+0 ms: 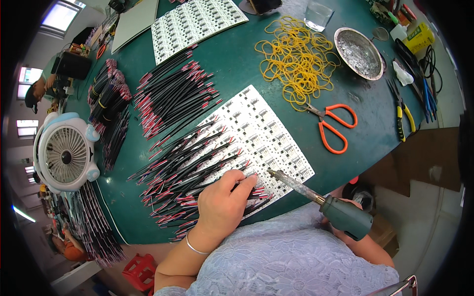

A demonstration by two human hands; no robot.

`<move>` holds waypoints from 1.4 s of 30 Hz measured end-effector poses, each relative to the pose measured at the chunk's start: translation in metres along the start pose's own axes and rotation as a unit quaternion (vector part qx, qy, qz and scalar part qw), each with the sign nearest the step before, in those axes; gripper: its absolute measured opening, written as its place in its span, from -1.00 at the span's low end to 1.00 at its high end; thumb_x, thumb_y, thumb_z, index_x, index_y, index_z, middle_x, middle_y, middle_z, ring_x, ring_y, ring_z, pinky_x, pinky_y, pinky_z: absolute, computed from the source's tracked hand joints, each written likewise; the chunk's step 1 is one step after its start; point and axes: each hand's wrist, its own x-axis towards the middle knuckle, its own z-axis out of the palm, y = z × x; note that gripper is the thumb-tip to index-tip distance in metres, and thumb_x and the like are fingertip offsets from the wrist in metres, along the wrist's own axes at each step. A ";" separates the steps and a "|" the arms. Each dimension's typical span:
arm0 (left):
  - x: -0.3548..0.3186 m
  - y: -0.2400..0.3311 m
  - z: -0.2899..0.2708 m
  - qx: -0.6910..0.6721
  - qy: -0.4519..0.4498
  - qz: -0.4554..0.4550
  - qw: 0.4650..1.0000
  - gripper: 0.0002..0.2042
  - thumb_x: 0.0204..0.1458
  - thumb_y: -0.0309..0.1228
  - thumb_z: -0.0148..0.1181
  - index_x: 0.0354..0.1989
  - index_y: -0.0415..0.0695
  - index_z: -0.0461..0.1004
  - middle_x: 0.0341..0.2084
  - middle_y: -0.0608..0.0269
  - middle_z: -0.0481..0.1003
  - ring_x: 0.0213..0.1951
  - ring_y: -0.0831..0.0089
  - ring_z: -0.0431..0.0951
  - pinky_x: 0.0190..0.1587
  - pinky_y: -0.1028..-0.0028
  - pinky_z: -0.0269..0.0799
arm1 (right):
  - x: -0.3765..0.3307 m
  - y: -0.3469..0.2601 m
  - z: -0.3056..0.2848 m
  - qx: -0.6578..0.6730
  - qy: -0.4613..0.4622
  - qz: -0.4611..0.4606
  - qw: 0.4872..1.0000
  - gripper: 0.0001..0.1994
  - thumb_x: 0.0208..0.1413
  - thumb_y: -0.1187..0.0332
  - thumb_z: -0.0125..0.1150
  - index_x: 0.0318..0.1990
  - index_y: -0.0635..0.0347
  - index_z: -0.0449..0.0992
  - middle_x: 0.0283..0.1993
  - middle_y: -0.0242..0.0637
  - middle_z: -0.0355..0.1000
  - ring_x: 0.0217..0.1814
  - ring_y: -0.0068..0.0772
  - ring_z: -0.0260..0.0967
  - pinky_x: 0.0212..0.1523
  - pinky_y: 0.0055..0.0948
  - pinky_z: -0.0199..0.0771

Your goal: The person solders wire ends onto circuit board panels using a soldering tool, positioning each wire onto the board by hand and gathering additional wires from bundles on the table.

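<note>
Left hand (220,203) pinches a thin red-and-black wire (249,178) onto the white circuit panel (269,140) – right hand (351,217) grasps the grey-handled soldering iron (316,197), tip just beside the wire

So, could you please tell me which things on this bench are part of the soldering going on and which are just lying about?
In use:
left hand pressing red-and-black wire leads
right hand holding soldering iron
white circuit board panel

Lying about:
orange scissors
yellow rubber bands
metal dish
small white fan
yellow-handled pliers
</note>
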 end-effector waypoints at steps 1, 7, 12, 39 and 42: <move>0.000 -0.001 0.001 -0.002 0.003 -0.001 1.000 -0.74 -0.20 -0.53 0.14 -0.26 -0.09 0.54 -0.52 0.31 0.34 -0.61 0.39 0.40 -0.60 0.43 0.32 | -0.003 0.001 0.003 0.068 0.009 0.063 0.996 -0.68 0.12 0.16 0.14 -0.25 0.31 0.46 -0.48 -0.26 0.48 -0.46 -0.45 0.45 -0.38 -0.47 0.45; -0.001 -0.003 0.003 0.029 -0.009 0.032 0.999 -0.75 -0.20 -0.49 0.16 -0.26 -0.14 0.54 -0.53 0.31 0.35 -0.56 0.43 0.42 -0.57 0.47 0.33 | 0.007 0.003 0.001 0.030 -0.023 -0.007 0.999 -0.63 0.14 0.16 0.12 -0.14 0.37 0.41 -0.47 -0.29 0.47 -0.50 -0.48 0.45 -0.45 -0.51 0.45; 0.001 -0.003 0.004 0.022 -0.002 0.023 1.000 -0.68 -0.35 -0.62 0.18 -0.30 -0.11 0.57 -0.54 0.33 0.40 -0.58 0.39 0.43 -0.59 0.44 0.33 | 0.001 0.007 0.003 0.013 -0.037 0.007 0.999 -0.58 0.15 0.13 0.10 -0.07 0.37 0.36 -0.42 -0.28 0.47 -0.51 -0.49 0.45 -0.47 -0.53 0.44; -0.001 -0.003 0.002 0.015 -0.020 0.013 1.000 -0.66 -0.34 -0.60 0.18 -0.27 -0.10 0.55 -0.57 0.33 0.33 -0.62 0.38 0.39 -0.60 0.43 0.31 | 0.007 -0.007 0.002 0.094 -0.018 0.048 0.994 -0.67 0.12 0.18 0.13 -0.25 0.37 0.43 -0.47 -0.24 0.45 -0.52 -0.45 0.43 -0.49 -0.50 0.45; -0.001 -0.003 0.002 0.024 -0.020 0.015 0.999 -0.68 -0.32 -0.60 0.18 -0.28 -0.10 0.56 -0.58 0.32 0.32 -0.62 0.39 0.39 -0.61 0.43 0.30 | 0.003 -0.005 0.002 0.051 -0.052 0.103 0.992 -0.76 -0.07 0.44 0.20 -0.18 0.24 0.54 -0.22 -0.29 0.51 -0.22 -0.38 0.49 -0.20 -0.51 0.46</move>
